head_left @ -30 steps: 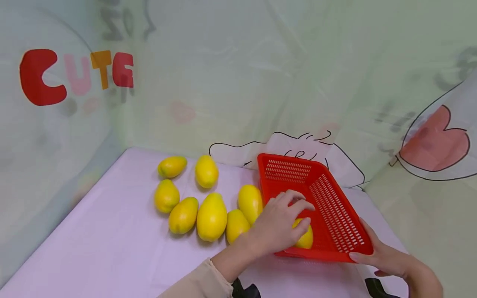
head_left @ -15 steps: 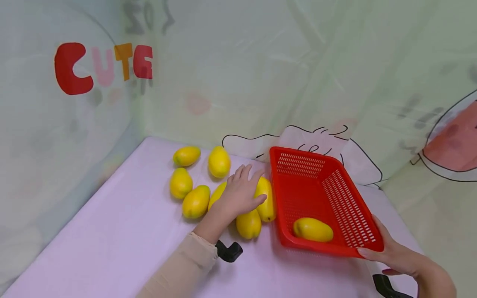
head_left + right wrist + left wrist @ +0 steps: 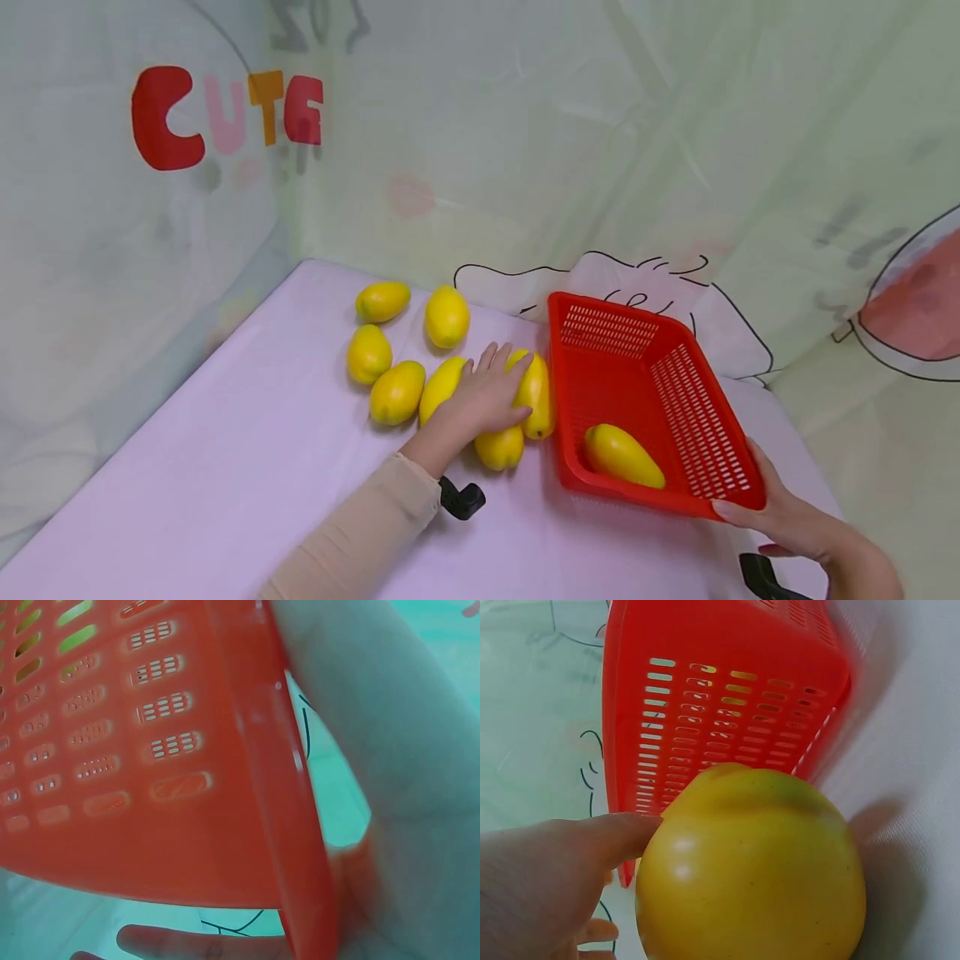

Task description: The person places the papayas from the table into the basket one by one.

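Red slotted basket (image 3: 611,383), smooth oval fruits (image 3: 537,404)

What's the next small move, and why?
Probably curl the left grip round the smooth yellow oval fruit just outside the red slotted plastic basket: that grip is spread partly over the fruit, and the right grip holds the basket.

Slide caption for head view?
Left hand over loose yellow fruits; right hand grips a red basket with one fruit inside.

The basket (image 3: 611,375) is open above, walled all round.
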`<action>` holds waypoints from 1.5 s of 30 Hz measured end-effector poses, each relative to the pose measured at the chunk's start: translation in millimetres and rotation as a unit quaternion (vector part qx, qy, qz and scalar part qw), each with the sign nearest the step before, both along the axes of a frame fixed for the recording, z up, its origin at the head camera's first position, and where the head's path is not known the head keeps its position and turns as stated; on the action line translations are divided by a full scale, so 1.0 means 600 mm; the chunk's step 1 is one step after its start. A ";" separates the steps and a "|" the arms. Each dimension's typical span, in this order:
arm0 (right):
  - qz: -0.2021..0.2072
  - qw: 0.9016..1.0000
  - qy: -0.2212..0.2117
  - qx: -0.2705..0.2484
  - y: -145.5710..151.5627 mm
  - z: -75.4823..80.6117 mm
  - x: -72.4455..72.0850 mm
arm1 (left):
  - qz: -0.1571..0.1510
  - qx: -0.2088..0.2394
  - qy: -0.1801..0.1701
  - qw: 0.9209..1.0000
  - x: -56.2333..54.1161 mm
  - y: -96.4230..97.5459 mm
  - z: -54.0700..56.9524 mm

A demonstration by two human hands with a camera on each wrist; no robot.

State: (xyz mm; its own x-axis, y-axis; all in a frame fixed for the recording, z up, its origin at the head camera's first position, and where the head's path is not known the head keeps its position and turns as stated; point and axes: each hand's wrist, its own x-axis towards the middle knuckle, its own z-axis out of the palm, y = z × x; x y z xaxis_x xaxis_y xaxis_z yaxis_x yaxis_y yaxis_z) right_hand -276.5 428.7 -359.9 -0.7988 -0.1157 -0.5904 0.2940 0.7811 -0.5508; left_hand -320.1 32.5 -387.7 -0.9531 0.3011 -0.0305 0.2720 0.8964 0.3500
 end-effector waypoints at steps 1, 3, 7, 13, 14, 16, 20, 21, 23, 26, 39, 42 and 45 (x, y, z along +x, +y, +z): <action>-0.001 1.000 0.001 0.000 0.001 -0.002 0.000 | -0.002 -0.005 0.000 1.000 0.000 0.000 -0.001; -0.006 1.000 0.001 -0.001 0.002 -0.006 0.000 | -0.007 -0.018 -0.001 1.000 0.002 0.001 -0.004; -0.012 1.000 -0.001 0.000 0.004 -0.010 0.000 | -0.015 -0.042 0.009 0.999 0.006 0.005 -0.010; -0.013 1.000 0.005 0.008 0.002 -0.007 0.002 | -0.017 -0.048 0.011 0.999 0.011 0.013 -0.010; -0.014 1.000 0.007 0.011 0.001 -0.006 0.003 | -0.017 -0.046 0.006 0.999 0.013 0.014 -0.009; -0.014 1.000 0.009 0.010 0.001 -0.008 0.006 | -0.018 -0.044 -0.006 0.999 0.019 0.015 -0.006; -0.016 1.000 0.010 0.013 0.003 -0.014 0.013 | -0.028 -0.060 -0.045 0.997 0.041 0.016 0.004; -0.016 1.000 0.009 0.012 0.004 -0.015 0.014 | -0.033 -0.068 -0.055 0.996 0.047 0.016 0.009; -0.018 1.000 0.008 0.015 0.005 -0.017 0.015 | -0.045 -0.079 -0.074 0.993 0.059 0.015 0.018; -0.010 1.000 0.012 0.013 0.006 -0.014 0.013 | -0.062 -0.091 -0.085 0.990 0.074 0.015 0.030; 0.010 0.999 0.042 0.006 0.005 -0.004 0.022 | -0.105 -0.144 -0.022 0.984 0.093 0.017 0.032; 0.011 0.999 0.045 0.008 -0.001 -0.001 0.025 | -0.104 -0.160 -0.013 0.981 0.093 0.016 0.029; 0.015 0.999 0.050 0.009 -0.006 0.002 0.025 | -0.103 -0.169 -0.011 0.980 0.094 0.014 0.027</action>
